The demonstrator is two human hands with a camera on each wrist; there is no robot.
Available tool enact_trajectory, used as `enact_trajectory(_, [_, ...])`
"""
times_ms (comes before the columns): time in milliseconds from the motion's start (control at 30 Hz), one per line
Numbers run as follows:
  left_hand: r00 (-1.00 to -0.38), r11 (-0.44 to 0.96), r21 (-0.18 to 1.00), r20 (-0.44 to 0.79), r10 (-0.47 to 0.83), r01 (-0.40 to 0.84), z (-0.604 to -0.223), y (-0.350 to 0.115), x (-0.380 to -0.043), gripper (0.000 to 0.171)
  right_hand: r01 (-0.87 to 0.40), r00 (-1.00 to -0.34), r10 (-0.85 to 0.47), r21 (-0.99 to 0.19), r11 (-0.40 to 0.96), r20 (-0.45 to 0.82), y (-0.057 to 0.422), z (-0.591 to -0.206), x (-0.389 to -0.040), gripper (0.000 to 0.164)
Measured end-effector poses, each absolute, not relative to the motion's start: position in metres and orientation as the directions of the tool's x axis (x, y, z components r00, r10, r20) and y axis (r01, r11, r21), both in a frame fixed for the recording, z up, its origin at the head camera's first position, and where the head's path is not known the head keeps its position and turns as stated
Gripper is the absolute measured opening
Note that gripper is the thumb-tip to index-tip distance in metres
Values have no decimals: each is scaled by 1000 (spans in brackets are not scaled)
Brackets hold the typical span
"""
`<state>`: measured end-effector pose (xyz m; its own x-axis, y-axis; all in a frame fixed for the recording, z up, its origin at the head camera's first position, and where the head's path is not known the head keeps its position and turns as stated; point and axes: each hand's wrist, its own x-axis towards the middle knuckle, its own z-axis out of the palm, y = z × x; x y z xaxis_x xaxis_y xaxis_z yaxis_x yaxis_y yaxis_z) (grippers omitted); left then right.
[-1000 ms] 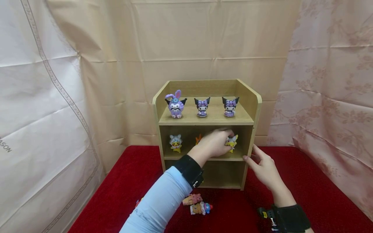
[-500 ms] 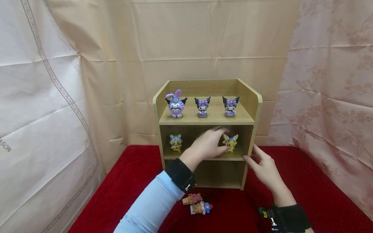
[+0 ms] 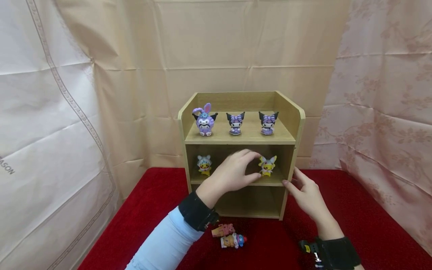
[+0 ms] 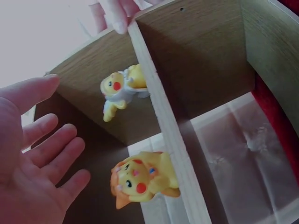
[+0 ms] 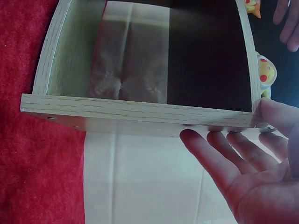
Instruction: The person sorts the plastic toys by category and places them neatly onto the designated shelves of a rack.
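My left hand (image 3: 231,172) is in front of the middle tier of a small wooden shelf (image 3: 239,142), thumb and fingers spread, holding nothing. Just to its right stands a yellow figurine with a pale winged hood (image 3: 267,166), upright. An orange-hooded yellow figurine (image 4: 145,177) appears in the left wrist view; in the head view this hand hides it. At the tier's left end is a yellow figurine in a grey-blue eared hood (image 3: 204,165). My right hand (image 3: 307,195) grips the shelf's right side panel, thumb at the front edge, fingers along the outer face.
Three purple figurines, one with rabbit ears (image 3: 205,122), stand on the top tier. Before the shelf, a pink figurine (image 3: 223,230) and a figurine with a blue and red top (image 3: 233,240) lie on the red cloth (image 3: 135,217). Hanging sheets enclose the table.
The left hand has let go of the winged-hood figurine and drawn back left and down, its fingers opening. The figurine stays standing on the middle tier. My right hand keeps its place.
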<state>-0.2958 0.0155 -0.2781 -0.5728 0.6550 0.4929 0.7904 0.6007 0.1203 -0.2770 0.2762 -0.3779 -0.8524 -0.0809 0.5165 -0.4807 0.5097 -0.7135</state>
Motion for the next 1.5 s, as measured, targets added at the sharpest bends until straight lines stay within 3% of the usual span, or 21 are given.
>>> enact_trajectory(300, [-489,532,97,555,673,841,-279,-7,-283,42,-469,-856,-76,-707,529,511,277,-380,-279,63])
enact_trajectory(800, [-508,533,135,561,653,835,-286,-56,-270,32,-477,-847,-73,-694,540,526,277,-381,-280,63])
enact_trajectory(1500, [-693,646,265,381,612,716,-308,-125,-264,38,-471,-850,-73,-692,547,521,277,-381,-280,63])
